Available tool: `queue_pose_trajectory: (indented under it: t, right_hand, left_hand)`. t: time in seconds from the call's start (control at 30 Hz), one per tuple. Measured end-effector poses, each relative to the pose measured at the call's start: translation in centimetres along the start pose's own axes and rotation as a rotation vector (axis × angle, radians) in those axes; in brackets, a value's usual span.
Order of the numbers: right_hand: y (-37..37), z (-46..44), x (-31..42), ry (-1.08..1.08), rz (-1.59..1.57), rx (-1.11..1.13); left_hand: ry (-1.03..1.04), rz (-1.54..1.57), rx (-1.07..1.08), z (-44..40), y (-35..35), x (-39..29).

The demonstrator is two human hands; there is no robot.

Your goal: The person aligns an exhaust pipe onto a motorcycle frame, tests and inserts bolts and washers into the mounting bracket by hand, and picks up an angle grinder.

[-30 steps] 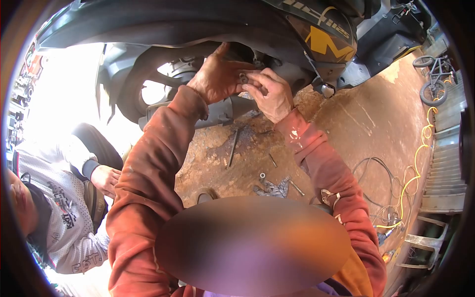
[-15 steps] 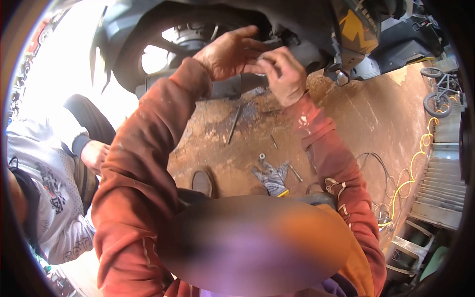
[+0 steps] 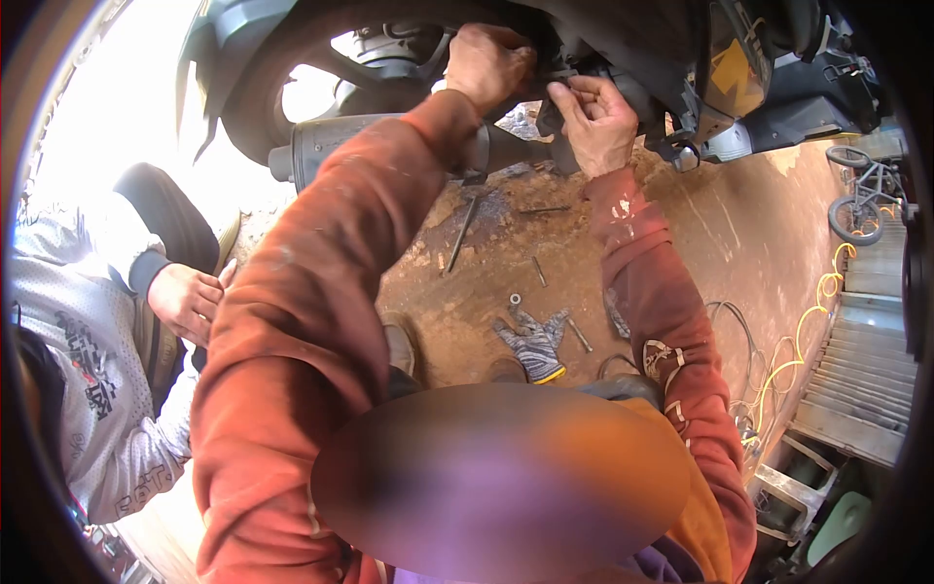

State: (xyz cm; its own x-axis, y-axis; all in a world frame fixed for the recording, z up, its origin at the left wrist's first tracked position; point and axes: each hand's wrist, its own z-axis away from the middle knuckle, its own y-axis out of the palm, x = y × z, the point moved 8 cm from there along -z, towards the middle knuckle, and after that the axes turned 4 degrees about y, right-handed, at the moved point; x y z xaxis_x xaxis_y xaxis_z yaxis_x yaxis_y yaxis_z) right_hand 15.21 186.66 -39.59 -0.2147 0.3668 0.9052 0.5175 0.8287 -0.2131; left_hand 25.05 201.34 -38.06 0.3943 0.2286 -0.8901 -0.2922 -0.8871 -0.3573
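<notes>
My left hand (image 3: 486,70) reaches in between the wheel (image 3: 255,107) and the dark underside of a motorcycle or scooter. Its fingers are curled, and their tips are hidden among the dark parts. My right hand (image 3: 601,125) is just to the right, thumb and forefinger pinched near a small dark piece that I cannot make out. Below my left wrist lies the grey exhaust muffler (image 3: 336,146). A yellow-marked body panel (image 3: 730,83) is to the right of my right hand.
On the brown ground lie a grey work glove (image 3: 535,348), a long metal rod (image 3: 463,234), a socket-like ring (image 3: 516,300) and several thin tools. Another person's hand (image 3: 190,300) rests at left. At right are a yellow hose (image 3: 800,346) and a small bicycle (image 3: 856,195).
My left hand has moved up and right, deeper beside the wheel, and its fingers have curled. My right hand has shifted up and right, apart from the left. The other person's hand shows more.
</notes>
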Motion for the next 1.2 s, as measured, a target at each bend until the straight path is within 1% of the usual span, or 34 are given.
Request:
queue_pose_trajectory:
  t: [0.03,0.1,0.13,0.17,0.23,0.3,0.33,0.37,0.4,0.43,0.5,0.53,0.57,0.6,0.67,0.8,0.83,0.9,1.0,1.03,1.1,1.17,1.2]
  right_hand:
    - [-0.3,-0.2,-0.5,-0.003,0.004,-0.006]
    - [-1.2,-0.5,-3.1,0.068,0.212,-0.042]
    - [-1.1,-0.6,-3.8,0.062,0.214,-0.046]
    - [-1.0,-0.6,-4.5,0.045,0.213,-0.037]
    - [-1.3,-1.1,-4.6,0.031,0.221,-0.038]
    - [-0.6,-1.1,-3.6,-0.146,0.377,0.006]
    - [-0.4,-1.2,-4.2,-0.079,0.3,-0.005]
    - [-0.3,-1.2,-4.1,-0.079,0.299,-0.013]
    - [-0.3,-1.3,-4.5,-0.005,0.212,0.0]
    - [-0.2,-1.2,-5.0,0.07,0.125,0.012]
    - [-0.6,-1.2,-4.7,0.069,0.116,-0.023]
    - [-0.8,-1.4,-4.4,0.049,0.198,-0.04]
    - [-1.0,-1.4,-4.1,0.034,0.282,-0.054]
    - [-1.1,-1.2,-4.2,0.034,0.284,-0.055]
    - [-1.1,-1.4,-4.9,0.083,0.182,-0.054]
    - [-1.0,-1.5,-5.3,0.124,0.154,-0.043]
    - [-1.0,-1.4,-5.2,0.128,0.154,-0.043]
    - [-1.0,-1.4,-5.0,0.132,0.153,-0.042]
    - [-0.9,-1.3,-5.0,0.123,0.181,-0.036]
    - [-0.9,-1.4,-5.2,0.121,0.163,-0.039]
    - [-0.9,-1.4,-5.2,0.122,0.143,-0.043]
    - [-1.1,-1.2,-4.9,0.109,0.198,-0.077]
    - [-1.0,-1.2,-5.0,0.11,0.199,-0.074]
  left_hand:
    - [0.006,0.004,0.004,-0.9,1.2,0.7]
    - [0.418,-0.471,-0.256,-1.9,1.9,-1.1]
    - [0.37,-0.36,-0.285,-1.9,2.2,-1.1]
    - [0.374,-0.355,-0.286,-2.3,2.7,-1.6]
    - [0.153,-0.4,-0.228,-3.9,4.2,-0.3]
    - [0.161,-0.4,-0.226,-3.8,4.5,0.1]
    - [0.17,-0.403,-0.209,-3.7,4.6,0.2]
    - [0.179,-0.407,-0.195,-3.7,4.7,0.0]
    - [0.106,-0.376,-0.163,-4.1,4.9,0.4]
    - [0.111,-0.375,-0.158,-4.3,5.0,0.2]
    - [0.005,-0.45,-0.139,-5.1,5.1,1.0]
    - [-0.009,-0.422,-0.175,-5.3,4.9,1.4]
    - [-0.005,-0.42,-0.174,-5.6,5.0,1.8]
    - [0.015,-0.445,-0.136,-5.9,5.2,2.2]
    - [0.077,-0.472,-0.062,-7.0,5.7,3.6]
    - [0.049,-0.513,-0.129,-7.4,5.7,5.1]
    - [0.117,-0.627,-0.073,-7.4,6.1,4.7]
    - [0.185,-0.741,-0.015,-7.6,6.6,4.7]
    - [0.153,-0.657,-0.018,-8.6,6.2,6.1]
    - [0.215,-0.603,0.034,-8.9,6.3,6.1]
    - [0.274,-0.551,0.089,-8.7,6.6,5.5]
    - [0.204,-0.506,0.03,-8.1,5.9,5.1]
    - [0.201,-0.505,0.029,-7.6,5.8,4.1]
